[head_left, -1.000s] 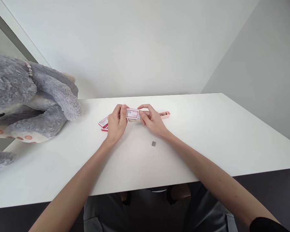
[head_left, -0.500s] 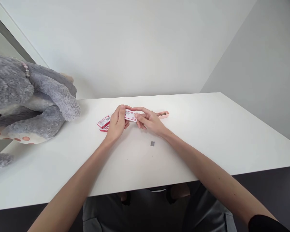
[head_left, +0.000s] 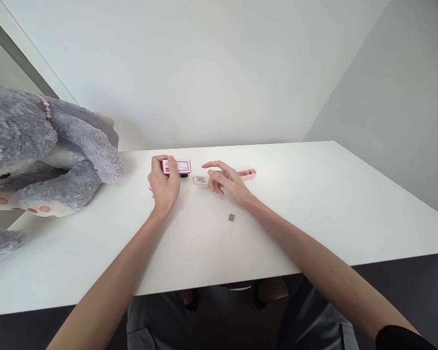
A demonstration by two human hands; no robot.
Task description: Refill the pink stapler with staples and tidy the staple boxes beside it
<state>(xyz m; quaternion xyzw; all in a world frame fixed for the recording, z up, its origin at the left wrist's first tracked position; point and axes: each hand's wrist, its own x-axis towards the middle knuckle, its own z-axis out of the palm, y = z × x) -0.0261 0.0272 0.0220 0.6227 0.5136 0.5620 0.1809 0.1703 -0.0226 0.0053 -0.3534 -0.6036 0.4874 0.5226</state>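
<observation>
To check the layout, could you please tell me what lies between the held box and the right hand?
The head view shows a cream item with dark markings there.

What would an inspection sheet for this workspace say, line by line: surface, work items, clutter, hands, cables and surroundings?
Surface: white table.
Work items: red-and-white box in the left hand; beige piece by the right hand; pink tray holding small bits.
Clutter: grey square lying on the table; edges of mostly hidden packaging beside the left hand.
Hands: left gripping the box; right partly open, contact with the beige piece unclear.
Cables: nothing seen.
Surroundings: grey plush toy at left; pale walls.
</observation>
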